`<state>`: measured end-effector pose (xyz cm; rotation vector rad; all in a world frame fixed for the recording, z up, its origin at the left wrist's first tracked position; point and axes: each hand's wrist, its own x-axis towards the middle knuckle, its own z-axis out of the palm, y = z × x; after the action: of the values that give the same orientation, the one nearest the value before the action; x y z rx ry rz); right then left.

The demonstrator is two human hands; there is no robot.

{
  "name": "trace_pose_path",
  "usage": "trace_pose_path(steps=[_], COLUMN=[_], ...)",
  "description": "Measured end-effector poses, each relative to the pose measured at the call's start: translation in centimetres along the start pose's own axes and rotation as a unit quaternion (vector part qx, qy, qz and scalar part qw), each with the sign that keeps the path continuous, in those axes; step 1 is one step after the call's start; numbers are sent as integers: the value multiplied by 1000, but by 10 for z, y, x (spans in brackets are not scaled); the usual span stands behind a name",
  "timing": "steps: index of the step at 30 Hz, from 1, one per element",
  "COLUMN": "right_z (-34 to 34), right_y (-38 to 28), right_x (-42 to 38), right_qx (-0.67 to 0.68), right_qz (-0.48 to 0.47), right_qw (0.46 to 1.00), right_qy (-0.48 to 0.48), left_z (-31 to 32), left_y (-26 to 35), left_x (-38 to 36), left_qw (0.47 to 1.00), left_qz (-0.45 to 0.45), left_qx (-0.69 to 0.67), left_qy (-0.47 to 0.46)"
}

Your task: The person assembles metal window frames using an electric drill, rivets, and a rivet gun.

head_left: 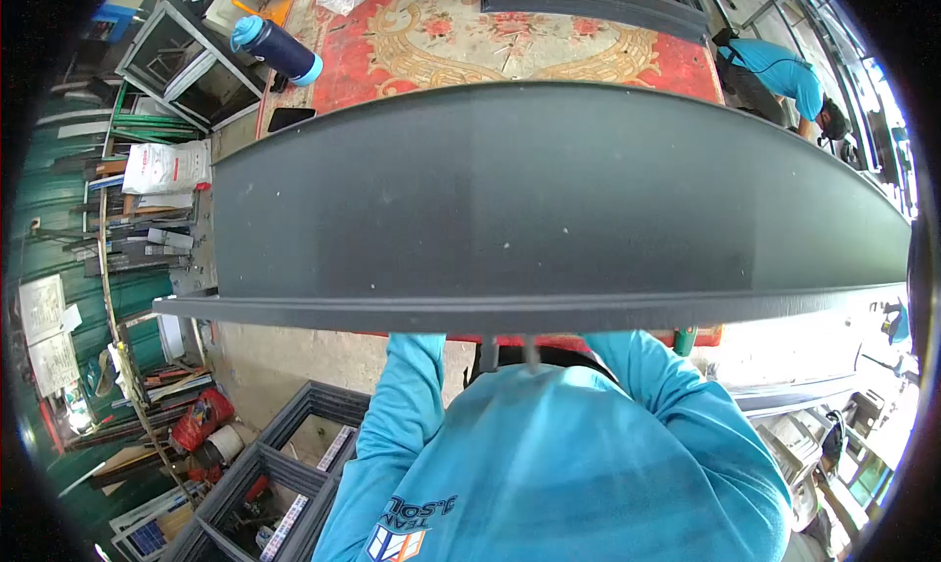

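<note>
A wide, dark grey panel (510, 199) spans the view in front of my chest, with small pale specks on its face. Along its near edge runs a ridged grey profile (441, 315). Both of my arms, in blue sleeves, reach under that edge; the panel hides my left hand and my right hand, so what they hold or touch does not show. Just below the edge, by the right sleeve, part of a green object (685, 342) sticks out.
Beyond the panel lies a red patterned carpet (421, 38) with a blue bottle (277, 50), a black phone-like slab (291, 118) and dark profiles (598, 3). A co-worker (779, 72) bends over at right. Dark frames (314, 405) stand lower left; a white sack (167, 168) lies left.
</note>
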<state>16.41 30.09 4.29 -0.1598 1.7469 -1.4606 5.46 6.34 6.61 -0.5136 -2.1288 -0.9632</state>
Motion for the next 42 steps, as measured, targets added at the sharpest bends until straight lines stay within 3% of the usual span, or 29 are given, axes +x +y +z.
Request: trace_pose_path(steps=[35, 36, 37, 39, 40, 41, 42], right_z=[30, 34, 38, 37, 35, 33, 20], right_y=[-18, -12, -6, -9, -4, 1, -1], right_x=[14, 23, 28, 29, 29, 28, 21], right_qx=[-238, 79, 389, 388, 401, 414, 395], right_qz=[-76, 40, 150, 99, 53, 9, 13], right_qw=[958, 988, 904, 909, 904, 896, 910], right_qy=[140, 126, 98, 117, 137, 158, 125], left_z=[10, 10, 10, 17, 15, 14, 14], left_y=[36, 37, 38, 23, 0, -15, -15], left_x=[12, 12, 12, 12, 3, -2, -1], left_qw=[978, 977, 975, 975, 999, 990, 990], left_qz=[-124, -128, -131, -127, -32, 63, 65], left_qx=[-166, -172, -178, -184, -31, 123, 122], left_qy=[6, 4, 1, 1, -15, -30, -31])
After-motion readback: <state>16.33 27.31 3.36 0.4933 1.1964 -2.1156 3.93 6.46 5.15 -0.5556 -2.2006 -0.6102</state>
